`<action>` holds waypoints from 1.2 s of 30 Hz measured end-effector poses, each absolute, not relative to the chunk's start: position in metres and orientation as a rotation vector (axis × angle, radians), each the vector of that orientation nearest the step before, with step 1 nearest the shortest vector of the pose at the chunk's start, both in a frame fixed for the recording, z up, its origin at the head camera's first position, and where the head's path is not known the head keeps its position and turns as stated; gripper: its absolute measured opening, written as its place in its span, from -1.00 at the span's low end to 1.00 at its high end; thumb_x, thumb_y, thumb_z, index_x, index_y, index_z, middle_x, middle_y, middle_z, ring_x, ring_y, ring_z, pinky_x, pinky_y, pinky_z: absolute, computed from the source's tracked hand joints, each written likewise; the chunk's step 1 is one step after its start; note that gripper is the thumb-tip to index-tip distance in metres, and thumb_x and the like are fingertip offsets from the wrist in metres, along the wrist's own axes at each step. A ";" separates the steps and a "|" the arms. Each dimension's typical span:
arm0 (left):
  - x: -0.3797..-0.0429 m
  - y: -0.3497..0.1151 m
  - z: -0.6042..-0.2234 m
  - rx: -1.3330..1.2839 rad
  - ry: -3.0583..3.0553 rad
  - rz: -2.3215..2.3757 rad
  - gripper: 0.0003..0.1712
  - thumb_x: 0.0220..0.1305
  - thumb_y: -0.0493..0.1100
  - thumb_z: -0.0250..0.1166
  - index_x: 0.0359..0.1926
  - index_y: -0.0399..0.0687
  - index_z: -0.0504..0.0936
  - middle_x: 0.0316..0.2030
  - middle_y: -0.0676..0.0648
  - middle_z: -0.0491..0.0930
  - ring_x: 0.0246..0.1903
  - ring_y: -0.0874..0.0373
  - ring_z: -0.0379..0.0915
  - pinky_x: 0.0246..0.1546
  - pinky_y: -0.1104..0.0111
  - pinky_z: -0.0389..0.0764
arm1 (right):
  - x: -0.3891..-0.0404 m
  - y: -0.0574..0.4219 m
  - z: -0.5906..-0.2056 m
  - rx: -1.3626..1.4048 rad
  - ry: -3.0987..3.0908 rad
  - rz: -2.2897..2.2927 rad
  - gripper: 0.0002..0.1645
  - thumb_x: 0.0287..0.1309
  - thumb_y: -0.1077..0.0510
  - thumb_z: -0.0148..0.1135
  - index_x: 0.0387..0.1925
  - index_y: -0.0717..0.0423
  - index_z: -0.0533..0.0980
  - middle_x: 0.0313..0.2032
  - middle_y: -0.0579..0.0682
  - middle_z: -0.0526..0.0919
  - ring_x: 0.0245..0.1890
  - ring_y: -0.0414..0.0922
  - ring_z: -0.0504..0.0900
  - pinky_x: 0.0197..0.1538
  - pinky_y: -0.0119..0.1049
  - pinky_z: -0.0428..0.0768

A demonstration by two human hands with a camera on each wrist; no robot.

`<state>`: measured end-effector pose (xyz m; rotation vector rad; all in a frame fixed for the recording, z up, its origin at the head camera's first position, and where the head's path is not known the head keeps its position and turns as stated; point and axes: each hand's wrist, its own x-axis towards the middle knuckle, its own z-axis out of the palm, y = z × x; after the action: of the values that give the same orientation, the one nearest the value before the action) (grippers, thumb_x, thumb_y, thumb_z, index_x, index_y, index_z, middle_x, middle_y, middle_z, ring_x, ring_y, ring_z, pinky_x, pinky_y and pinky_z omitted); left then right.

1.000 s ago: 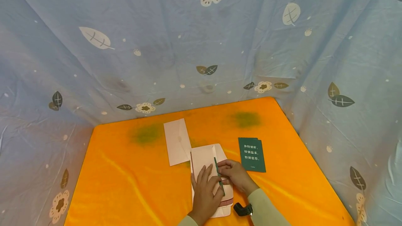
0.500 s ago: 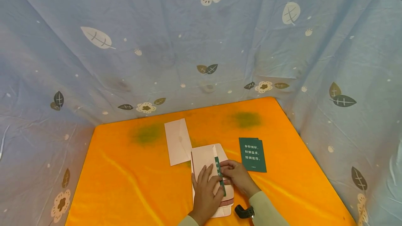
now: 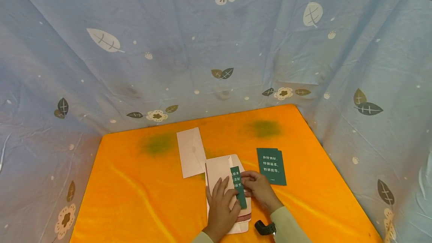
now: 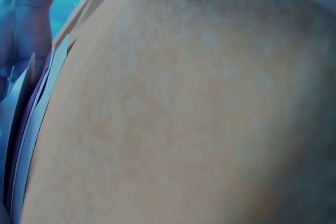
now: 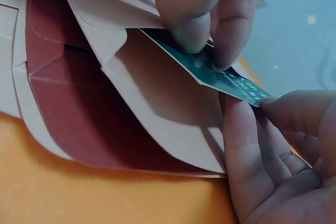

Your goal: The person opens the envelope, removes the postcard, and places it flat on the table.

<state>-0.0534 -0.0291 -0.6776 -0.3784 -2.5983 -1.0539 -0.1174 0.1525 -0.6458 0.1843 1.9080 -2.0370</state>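
A green card with white printed characters sticks partly out of the open side of a pale pink envelope. My right hand pinches the card's outer edge between thumb and fingers, as the right wrist view shows. Spread over the envelope's face, my left hand presses it down, with fingertips at the opening against the card. Beneath lie more envelopes, among them a dark red envelope whose flap gapes. In the left wrist view, the envelope edges show at the left; blurred skin fills the rest.
Two overlapping green cards lie to the right of the hands. A closed pale pink envelope lies at the upper left, touching the stack. An orange cloth covers the table, and a patterned blue curtain surrounds it.
My right hand has drawn the green card rightward, so a wider strip with more characters shows outside the envelope. The left hand stays in place.
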 end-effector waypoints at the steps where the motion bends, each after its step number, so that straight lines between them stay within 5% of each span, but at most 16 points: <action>1: -0.053 -0.029 -0.678 -0.378 -2.598 -1.054 -0.80 0.29 -0.13 0.39 -0.07 0.21 0.72 0.51 -0.12 0.45 0.51 -0.26 0.26 0.31 -0.63 -0.15 | -0.118 0.153 -0.646 0.186 1.912 -2.038 -0.65 0.52 0.33 0.25 0.24 0.39 0.58 -0.14 0.17 0.72 -0.22 0.01 0.76 -0.24 -0.20 0.79; 27: -0.054 -0.030 -0.678 -0.383 -2.590 -1.036 -0.81 0.29 -0.13 0.40 -0.09 0.21 0.72 0.50 -0.12 0.45 0.50 -0.25 0.27 0.31 -0.63 -0.13 | -0.122 0.166 -0.639 0.300 2.035 -2.051 -0.66 0.47 0.33 0.30 0.21 0.30 0.64 -0.17 0.17 0.73 -0.24 0.07 0.70 -0.30 -0.22 0.74; 36: -0.054 -0.031 -0.676 -0.380 -2.621 -1.027 -0.81 0.31 -0.12 0.38 -0.07 0.23 0.72 0.51 -0.10 0.44 0.51 -0.23 0.25 0.32 -0.63 -0.14 | -0.124 0.172 -0.636 0.272 2.177 -1.976 -0.71 0.49 0.26 0.35 0.16 0.24 0.69 -0.12 0.12 0.78 -0.16 0.07 0.71 -0.12 -0.27 0.69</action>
<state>-0.0541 -0.0308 -0.6764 -0.3798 -2.6205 -1.0273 -0.1241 0.1722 -0.6364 0.2723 2.1768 -1.9764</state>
